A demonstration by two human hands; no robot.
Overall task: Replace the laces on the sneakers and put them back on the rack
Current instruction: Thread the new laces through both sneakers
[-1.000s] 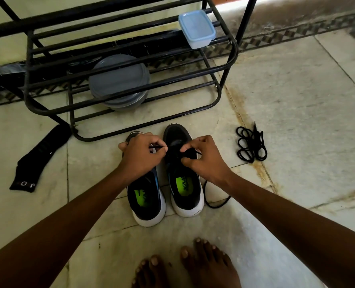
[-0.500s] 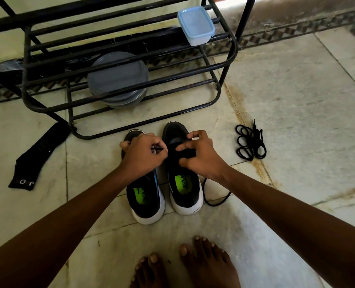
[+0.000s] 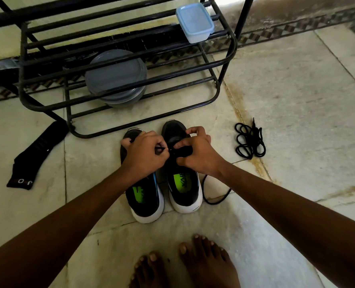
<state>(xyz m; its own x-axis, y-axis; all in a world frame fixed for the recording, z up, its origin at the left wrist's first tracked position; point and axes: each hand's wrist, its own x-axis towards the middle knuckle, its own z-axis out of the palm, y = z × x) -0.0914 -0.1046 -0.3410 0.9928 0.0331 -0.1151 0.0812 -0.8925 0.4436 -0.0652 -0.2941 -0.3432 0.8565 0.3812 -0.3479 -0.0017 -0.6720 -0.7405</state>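
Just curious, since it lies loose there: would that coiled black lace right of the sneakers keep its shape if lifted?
Probably not: the coiled lace is thin cord in slack loops, so it would likely droop and hang. It looks light. Pushed on the smooth floor, it would probably slide and bunch, not roll.

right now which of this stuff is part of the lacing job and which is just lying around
Job: left sneaker, right sneaker, loose lace, coiled laces, rack.
Lying about: black sock, grey tubs, blue-lidded box.
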